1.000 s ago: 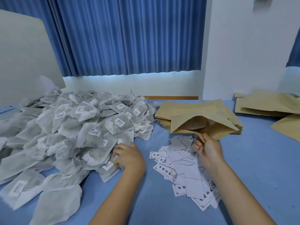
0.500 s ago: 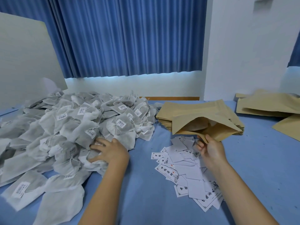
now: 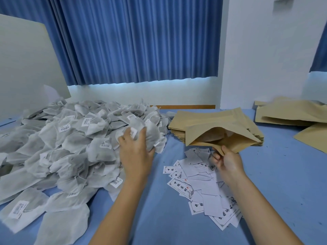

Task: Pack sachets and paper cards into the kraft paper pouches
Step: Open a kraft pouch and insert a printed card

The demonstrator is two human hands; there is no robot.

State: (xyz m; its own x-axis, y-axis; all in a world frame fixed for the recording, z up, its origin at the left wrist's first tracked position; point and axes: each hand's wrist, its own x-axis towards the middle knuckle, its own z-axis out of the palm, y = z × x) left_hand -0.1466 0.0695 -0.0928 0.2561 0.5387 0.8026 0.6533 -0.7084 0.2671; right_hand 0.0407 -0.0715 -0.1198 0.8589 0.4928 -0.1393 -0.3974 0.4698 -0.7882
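Head view, the only one. The right hand [image 3: 228, 161] pinches the near lip of the pouch [image 3: 221, 137], thumb on top and fingers curled beneath, so the mouth gapes toward the left. That grip is the same as a second ago, and the pouch has not moved. It rests tilted on the stack [image 3: 203, 119] of flat pouches just behind it. The mouth is shadowed, so I cannot tell whether anything is already inside.

The change is all in the left hand [image 3: 135, 152]. A second ago it lay low at the near edge of the heap [image 3: 70, 142], left of the pouch and closer to the person. Half a second ago it had dug further into the heap. Now it is raised at the heap's right edge, near the pouch's mouth, with its fingers curled round a bunch of sachets [image 3: 141, 131]. How many is unclear, though it looks like more than one.

As I judge it, picking is done and the load is on its way. The next step is to push the sachets into the open mouth. The bundle looks bulky against that opening, and soft sachets with tags may snag on the lip or spill.

The cards [image 3: 200, 184] lie scattered on the table [image 3: 283, 174] just in front of the pouch, partly under the right wrist. By my reading a card goes in afterwards. Right of the pouch, well apart, lie other pouches [image 3: 290, 112], seemingly filled.
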